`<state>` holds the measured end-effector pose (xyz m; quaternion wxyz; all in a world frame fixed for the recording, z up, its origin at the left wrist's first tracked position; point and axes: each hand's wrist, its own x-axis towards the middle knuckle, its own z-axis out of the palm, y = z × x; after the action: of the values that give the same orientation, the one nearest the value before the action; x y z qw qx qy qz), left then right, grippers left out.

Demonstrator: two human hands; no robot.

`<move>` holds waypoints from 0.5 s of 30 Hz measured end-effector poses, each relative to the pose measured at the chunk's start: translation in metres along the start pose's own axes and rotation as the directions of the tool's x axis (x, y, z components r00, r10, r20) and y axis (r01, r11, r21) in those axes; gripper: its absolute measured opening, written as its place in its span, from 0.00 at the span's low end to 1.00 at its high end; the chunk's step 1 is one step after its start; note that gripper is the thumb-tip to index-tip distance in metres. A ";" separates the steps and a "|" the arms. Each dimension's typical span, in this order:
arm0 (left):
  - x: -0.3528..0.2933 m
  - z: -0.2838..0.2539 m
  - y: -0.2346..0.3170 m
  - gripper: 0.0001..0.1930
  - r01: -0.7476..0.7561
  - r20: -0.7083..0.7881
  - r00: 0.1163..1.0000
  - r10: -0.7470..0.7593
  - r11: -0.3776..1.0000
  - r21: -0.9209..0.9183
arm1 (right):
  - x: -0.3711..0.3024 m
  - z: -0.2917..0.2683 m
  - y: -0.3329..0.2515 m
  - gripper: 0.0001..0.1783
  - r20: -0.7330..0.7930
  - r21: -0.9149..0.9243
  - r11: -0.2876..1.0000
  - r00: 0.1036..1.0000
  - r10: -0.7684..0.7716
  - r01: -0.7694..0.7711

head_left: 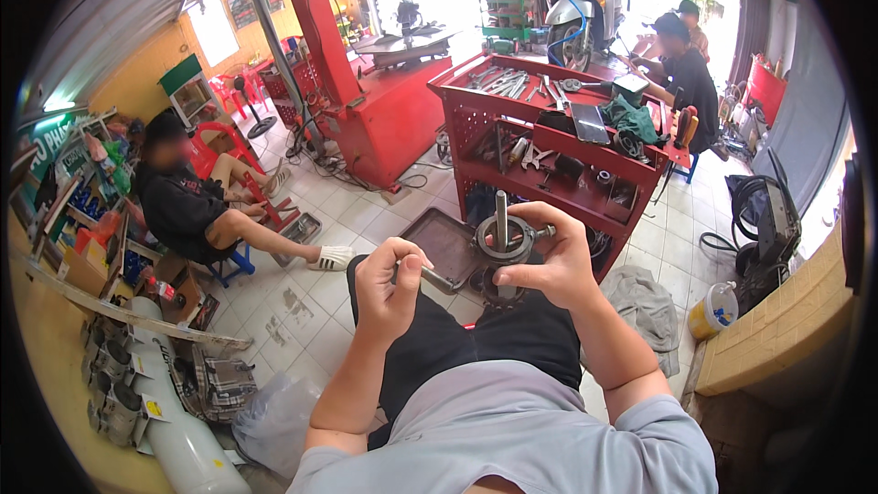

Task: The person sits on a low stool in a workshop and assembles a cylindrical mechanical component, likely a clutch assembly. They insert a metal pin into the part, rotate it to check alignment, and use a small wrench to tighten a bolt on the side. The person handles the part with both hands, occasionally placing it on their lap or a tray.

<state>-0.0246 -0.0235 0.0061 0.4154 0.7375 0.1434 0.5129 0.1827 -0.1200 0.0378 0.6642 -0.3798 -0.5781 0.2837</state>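
Above my lap, my right hand (556, 252) grips a dark, round metal part (504, 240) by its side. A bare steel shaft (501, 220) stands up from its middle, and a short stub pokes out toward my fingers. The lower section of this part is partly behind my thumb. My left hand (388, 285) is closed around a short metal rod (439, 280), whose free end points right, toward the round part. In the picture a small gap shows between the rod's tip and that part.
Beyond my knees lies a shallow metal tray (437, 230) on the tiled floor. A red tool cart (466, 133) with wrenches stands ahead. To the left sits a person (178, 187) on a blue stool; another person (688, 73) is by a scooter (585, 0). A yellow bucket (712, 313) is at right.
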 end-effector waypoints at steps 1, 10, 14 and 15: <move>0.001 0.001 0.001 0.14 0.005 -0.008 1.000 -0.006 1.000 -0.019 | -0.001 0.001 0.000 0.33 -0.002 0.014 1.000 1.000 0.006 -0.006; 0.011 0.026 -0.011 0.14 0.331 0.085 0.910 -0.405 0.589 -0.737 | 0.001 0.002 0.004 0.33 0.014 -0.014 1.000 1.000 0.014 -0.014; 0.006 0.038 -0.026 0.14 0.479 0.319 0.769 -0.555 0.167 -0.862 | 0.000 0.001 0.006 0.35 0.029 -0.035 0.999 0.999 0.024 -0.023; 0.005 0.042 -0.026 0.14 0.499 0.301 0.733 -0.610 0.182 -0.847 | 0.002 0.000 0.007 0.36 0.047 -0.056 0.998 0.999 0.028 -0.025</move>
<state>0.0201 -0.0240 -0.0154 0.8856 0.2675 0.1278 0.3575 0.1836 -0.1149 0.0330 0.6356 -0.3990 -0.5963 0.2851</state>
